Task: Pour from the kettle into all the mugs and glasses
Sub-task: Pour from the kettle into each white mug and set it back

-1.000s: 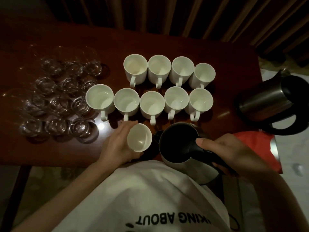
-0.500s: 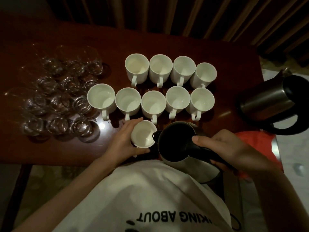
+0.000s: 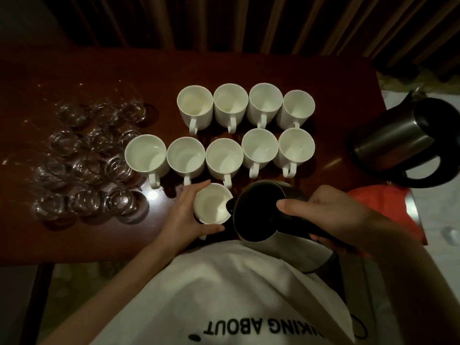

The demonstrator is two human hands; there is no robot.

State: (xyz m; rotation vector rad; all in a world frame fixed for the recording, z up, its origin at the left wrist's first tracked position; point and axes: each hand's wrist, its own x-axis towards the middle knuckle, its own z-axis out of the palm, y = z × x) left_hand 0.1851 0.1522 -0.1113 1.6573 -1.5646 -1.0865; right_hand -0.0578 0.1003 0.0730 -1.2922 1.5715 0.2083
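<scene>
The kettle (image 3: 268, 215) is held above the near table edge, its spout touching the rim of a white mug (image 3: 212, 204) at its 9 o'clock. The right hand (image 3: 331, 217) has its fingers curled around the black handle, thumb on top. The left hand (image 3: 184, 217) wraps the mug from 8 o'clock, thumb below, fingers behind. Nine more mugs (image 3: 224, 158) stand in two rows at 12 o'clock, the glasses (image 3: 87, 160) at 10 o'clock, a second kettle (image 3: 403, 140) at 2 o'clock on the table (image 3: 249, 66).

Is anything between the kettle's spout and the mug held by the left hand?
Nothing visible. The kettle in the right hand has its spout at the rim of the mug, which the left hand grips from the side, leaving its mouth uncovered.
</scene>
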